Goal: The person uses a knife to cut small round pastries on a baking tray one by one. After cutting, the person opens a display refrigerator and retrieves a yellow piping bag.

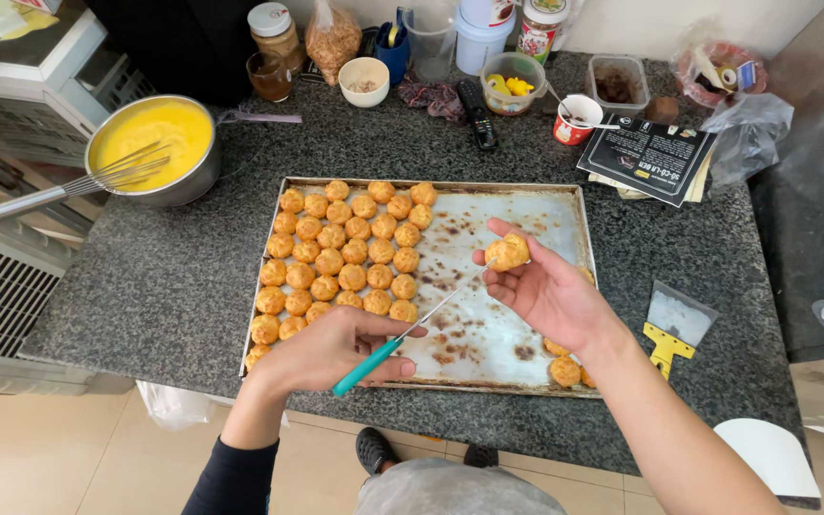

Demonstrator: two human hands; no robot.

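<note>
Head view: black printed booklet [648, 155] beyond pastry-holding right hand [545, 291]

A single head-worn camera looks steeply down from above onto the desk [145, 286], facing the back wall. It sits close enough that the baking tray [488, 353] fills the middle, with both forearms entering from the bottom edge and floor below.

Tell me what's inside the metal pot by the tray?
The metal pot holds smooth yellow cream with a wire whisk resting in it. The cream hides the pot's bottom.
</note>
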